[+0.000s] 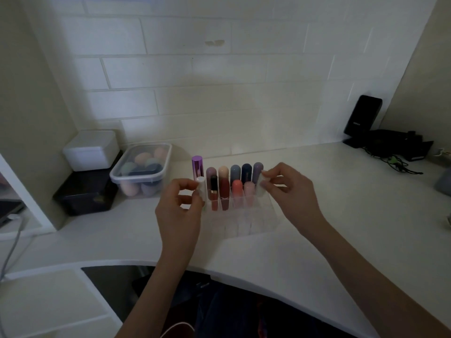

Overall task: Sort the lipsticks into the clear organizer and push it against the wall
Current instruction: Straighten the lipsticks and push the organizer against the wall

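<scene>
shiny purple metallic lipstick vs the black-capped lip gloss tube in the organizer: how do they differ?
The shiny purple metallic lipstick stands in the back row at the left end; the black-capped lip gloss tube stands in the front row. The lipstick's case is opaque and reflective; the gloss tube has a see-through body showing reddish product. The lipstick's top is flat and reaches highest in the frame. Both stand upright in the clear plastic organizer.

You see a metallic purple lipstick tube [197,167] at the left end of the clear plastic organizer [246,215]. Beside it stand mauve [211,172], peach [223,171], grey-blue [235,170], navy [246,170] and lilac [257,170] caps. In front come a black-and-gold tube [214,186], a dark red one [224,191], coral [237,189] and pale pink [249,190]. The counter [341,215] is white, the wall tiles [195,76] cream in a brick pattern. The lidded tub [136,181] holds peach, green and blue sponges.
</scene>
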`<state>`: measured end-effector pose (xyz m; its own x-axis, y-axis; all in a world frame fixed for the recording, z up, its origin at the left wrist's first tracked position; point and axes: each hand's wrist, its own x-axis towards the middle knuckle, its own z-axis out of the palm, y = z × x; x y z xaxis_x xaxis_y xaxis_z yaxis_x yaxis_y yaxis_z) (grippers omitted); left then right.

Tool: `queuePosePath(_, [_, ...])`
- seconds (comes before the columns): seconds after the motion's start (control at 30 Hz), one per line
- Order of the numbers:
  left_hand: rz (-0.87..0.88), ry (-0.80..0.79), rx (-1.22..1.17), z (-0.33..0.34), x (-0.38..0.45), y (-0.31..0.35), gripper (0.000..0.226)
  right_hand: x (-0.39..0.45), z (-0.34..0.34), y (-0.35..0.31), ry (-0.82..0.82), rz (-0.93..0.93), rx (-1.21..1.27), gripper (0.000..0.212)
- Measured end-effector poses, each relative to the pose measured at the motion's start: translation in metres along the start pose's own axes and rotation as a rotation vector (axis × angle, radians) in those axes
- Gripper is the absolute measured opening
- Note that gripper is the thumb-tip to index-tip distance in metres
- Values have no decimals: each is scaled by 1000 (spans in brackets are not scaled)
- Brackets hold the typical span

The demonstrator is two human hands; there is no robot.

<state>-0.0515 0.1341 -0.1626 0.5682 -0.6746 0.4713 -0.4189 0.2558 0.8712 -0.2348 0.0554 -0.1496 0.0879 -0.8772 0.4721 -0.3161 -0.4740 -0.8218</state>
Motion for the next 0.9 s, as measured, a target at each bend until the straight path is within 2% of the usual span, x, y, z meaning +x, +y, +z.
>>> queuePosePath(0.23, [5,51,17,-3,-1,-7,10,-1,4,9,-94,-39,-127,7])
queuePosePath(0.33, [10,77,63,-6,-1,-17,16,-1,6,3,12,-220,-269,4])
queuePosePath(0.4, [-8,62,73,-7,-2,-21,20,0,12,-11,18,-328,-298,4])
queuePosePath(0.6, [-24,3,31,-7,-3,-24,23,14,53,-59,-346,-550,-377,23])
queuePosePath(0.73, [-19,-22,21,-8,-2,-25,21,24,71,-67,-504,-537,-526,20])
queuePosePath(0.9, [-20,-27,35,-8,1,-29,20,25,75,-65,-492,-407,-402,17])
